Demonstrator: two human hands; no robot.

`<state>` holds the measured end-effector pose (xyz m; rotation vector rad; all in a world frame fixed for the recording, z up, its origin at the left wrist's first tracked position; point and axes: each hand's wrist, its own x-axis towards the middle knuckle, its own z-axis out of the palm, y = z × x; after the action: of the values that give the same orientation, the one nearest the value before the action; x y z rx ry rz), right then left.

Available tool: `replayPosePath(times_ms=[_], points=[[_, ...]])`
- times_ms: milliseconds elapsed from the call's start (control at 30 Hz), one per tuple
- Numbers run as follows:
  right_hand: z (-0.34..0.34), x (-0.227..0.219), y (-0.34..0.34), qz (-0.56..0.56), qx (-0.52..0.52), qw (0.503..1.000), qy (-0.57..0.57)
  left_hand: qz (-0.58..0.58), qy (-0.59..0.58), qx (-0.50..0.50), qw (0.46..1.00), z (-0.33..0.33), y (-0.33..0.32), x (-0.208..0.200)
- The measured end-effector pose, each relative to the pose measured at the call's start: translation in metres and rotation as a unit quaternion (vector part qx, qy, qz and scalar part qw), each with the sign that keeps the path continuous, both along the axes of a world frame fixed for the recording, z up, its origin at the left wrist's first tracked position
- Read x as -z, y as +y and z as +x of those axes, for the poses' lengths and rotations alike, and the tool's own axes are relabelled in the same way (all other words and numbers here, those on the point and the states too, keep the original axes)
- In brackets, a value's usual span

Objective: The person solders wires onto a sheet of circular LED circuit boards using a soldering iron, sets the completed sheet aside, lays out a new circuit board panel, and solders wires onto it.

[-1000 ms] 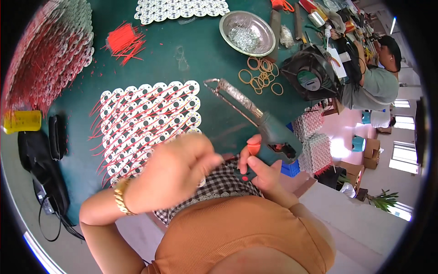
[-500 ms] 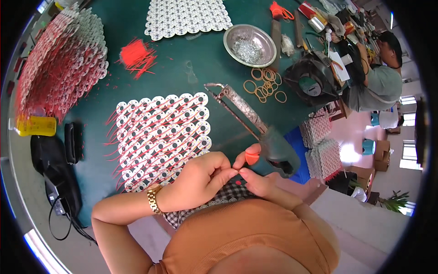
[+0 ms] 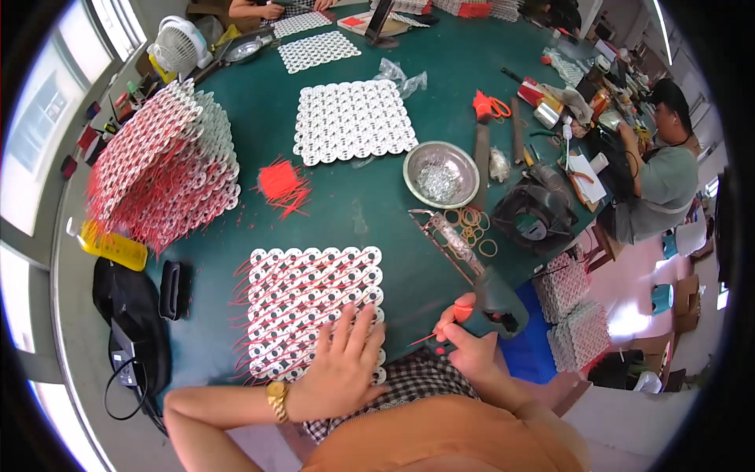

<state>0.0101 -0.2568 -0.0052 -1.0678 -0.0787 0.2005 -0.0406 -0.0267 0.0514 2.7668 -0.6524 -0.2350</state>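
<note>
My left hand point(image 3: 340, 363), a gold watch at its wrist, lies with fingers spread over the near right corner of a panel of round white circuit boards point(image 3: 271, 277). Rows of thin red wires slant across this panel, their ends sticking out on its left. Just right of it, my right hand point(image 3: 470, 351) is closed, pinching a thin red wire point(image 3: 422, 340) that points left. A dark green soldering gun point(image 3: 497, 297) with a rusty metal barrel leans against that hand, an orange-red piece by the index finger; how it is gripped is partly hidden.
Beyond lie a red wire pile point(image 3: 281, 184), a bare white panel point(image 3: 354, 122), a metal bowl point(image 3: 458, 148) of small shiny pieces, rubber bands point(image 3: 470, 228) and a black fan point(image 3: 535, 216). Stacked wired panels point(image 3: 169, 165) stand left. Co-workers sit at the right and far side.
My hands have parted: the left has moved onto the wired panel and spread open. The right now shows a red wire in its fingers. The view has tipped up, showing more of the far table.
</note>
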Motion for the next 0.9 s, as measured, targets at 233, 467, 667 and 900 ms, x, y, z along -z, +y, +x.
replayPosePath(times_ms=[233,467,667,900], points=[[0.025,0.000,-0.007,0.069,0.088,0.994,0.009,0.053,-0.080,0.129,0.987,-0.023,0.041,0.009],[0.025,0.003,-0.007,0.058,0.106,0.993,0.006,-0.058,-0.278,-0.040,0.958,0.019,0.077,-0.142],[0.024,0.002,-0.001,0.053,0.087,0.995,0.000,-0.110,-0.618,-0.275,0.728,0.021,0.114,-0.202],[0.021,0.002,-0.003,0.069,0.067,0.995,0.002,0.175,-0.559,-0.236,0.775,0.117,0.180,-0.145]])
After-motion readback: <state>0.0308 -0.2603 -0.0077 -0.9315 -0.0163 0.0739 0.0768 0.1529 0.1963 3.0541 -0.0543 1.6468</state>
